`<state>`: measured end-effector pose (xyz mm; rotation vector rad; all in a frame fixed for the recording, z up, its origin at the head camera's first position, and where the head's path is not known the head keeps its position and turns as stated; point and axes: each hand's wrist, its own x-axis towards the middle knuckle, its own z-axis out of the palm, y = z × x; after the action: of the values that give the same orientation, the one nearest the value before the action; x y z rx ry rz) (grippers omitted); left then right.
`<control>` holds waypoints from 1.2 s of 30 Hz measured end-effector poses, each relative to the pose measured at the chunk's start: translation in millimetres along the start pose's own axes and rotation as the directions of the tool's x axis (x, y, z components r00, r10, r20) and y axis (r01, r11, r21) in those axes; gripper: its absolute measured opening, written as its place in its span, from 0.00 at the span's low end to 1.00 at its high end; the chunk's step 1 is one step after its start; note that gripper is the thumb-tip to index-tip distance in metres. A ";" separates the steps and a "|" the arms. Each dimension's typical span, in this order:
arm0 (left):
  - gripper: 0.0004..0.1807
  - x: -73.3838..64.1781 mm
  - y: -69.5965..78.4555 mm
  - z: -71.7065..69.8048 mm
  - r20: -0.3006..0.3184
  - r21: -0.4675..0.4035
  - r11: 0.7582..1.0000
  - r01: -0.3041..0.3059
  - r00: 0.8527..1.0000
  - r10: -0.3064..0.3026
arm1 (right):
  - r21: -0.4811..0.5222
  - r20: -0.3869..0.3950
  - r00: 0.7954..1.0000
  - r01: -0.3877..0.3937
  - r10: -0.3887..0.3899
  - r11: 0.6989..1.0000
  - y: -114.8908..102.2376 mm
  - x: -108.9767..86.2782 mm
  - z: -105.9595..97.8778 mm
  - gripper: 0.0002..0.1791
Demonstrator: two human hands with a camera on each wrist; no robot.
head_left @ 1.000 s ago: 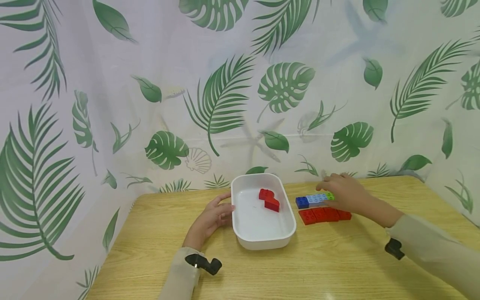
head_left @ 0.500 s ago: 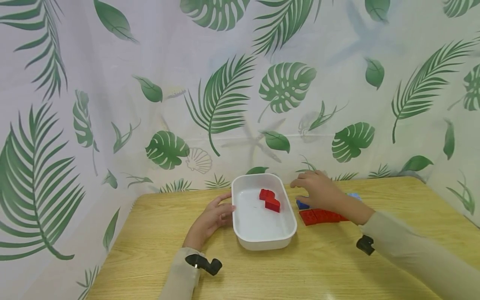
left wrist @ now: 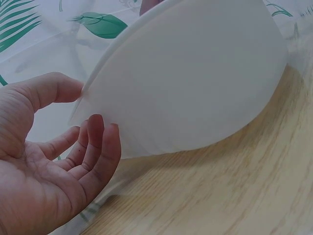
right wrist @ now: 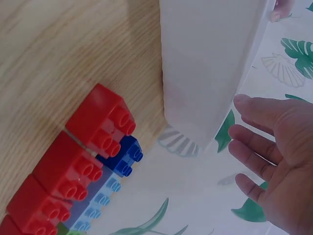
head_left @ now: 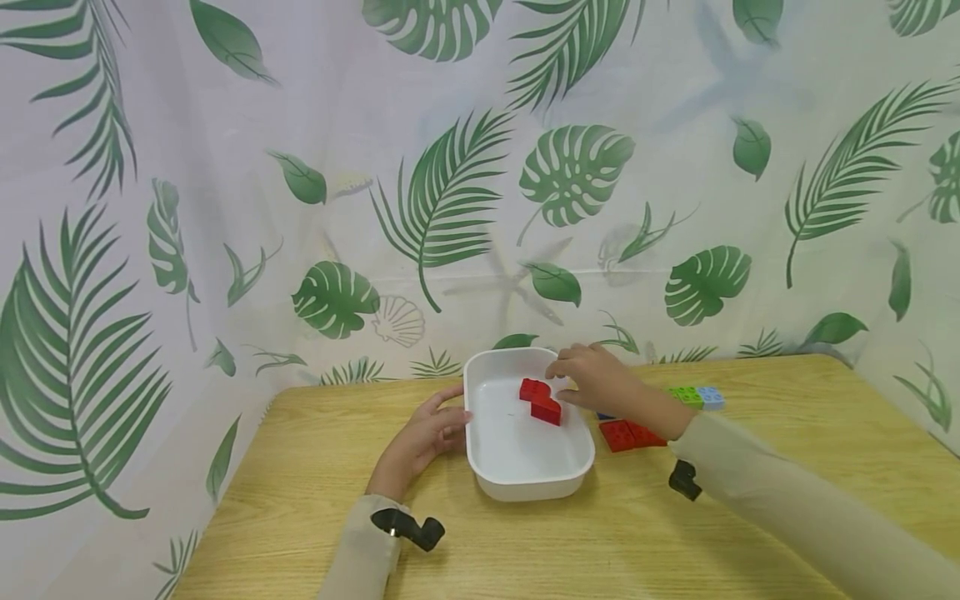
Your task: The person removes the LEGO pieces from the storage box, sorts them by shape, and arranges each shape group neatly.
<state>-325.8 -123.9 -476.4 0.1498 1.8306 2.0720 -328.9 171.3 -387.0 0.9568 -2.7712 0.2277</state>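
A white plastic container (head_left: 525, 458) stands on the table, with two red building bricks (head_left: 546, 409) inside. My left hand (head_left: 418, 435) holds its left side: in the left wrist view the thumb meets the rim and curled fingertips lie against the outer wall. My right hand (head_left: 600, 382) hovers at the right rim, thumb and fingers apart; the right wrist view shows no brick between them. Right of the container is a row of red bricks (right wrist: 66, 164). Behind it runs a second row with a dark blue brick (right wrist: 122, 155), light blue bricks (head_left: 710, 397) and a green brick (head_left: 686, 397), partly hidden by my right forearm.
The wooden table (head_left: 480, 550) reaches back to a white curtain (head_left: 480, 200) printed with green leaves. A black wrist camera (head_left: 408, 527) is strapped on my left sleeve, another camera (head_left: 684, 480) on the right one.
My right hand has moved left from above the blue and green bricks to the container's right rim. The left hand, container and bricks stay in place.
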 end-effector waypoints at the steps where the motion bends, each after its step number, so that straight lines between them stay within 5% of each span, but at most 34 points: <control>1: 0.35 0.0 0.1 0.0 -0.001 0.002 1.000 0.001 1.000 -0.001 | 0.003 0.011 1.000 -0.002 0.002 1.000 -0.3 2.1 1.6 0.16; 16: 0.36 0.8 -1.4 -0.3 0.019 0.000 1.000 -0.018 1.000 0.018 | 0.008 0.158 0.987 -0.008 0.007 1.000 -1.1 18.6 16.1 0.19; 36: 0.36 -0.1 -1.6 -3.1 0.023 0.004 1.000 -0.013 1.000 0.013 | -0.006 0.218 0.976 -0.023 0.024 1.000 -3.4 23.8 21.0 0.21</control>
<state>-326.4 -126.7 -478.4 0.1861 1.8258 2.0665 -348.0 150.1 -401.4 1.0041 -2.9814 0.1283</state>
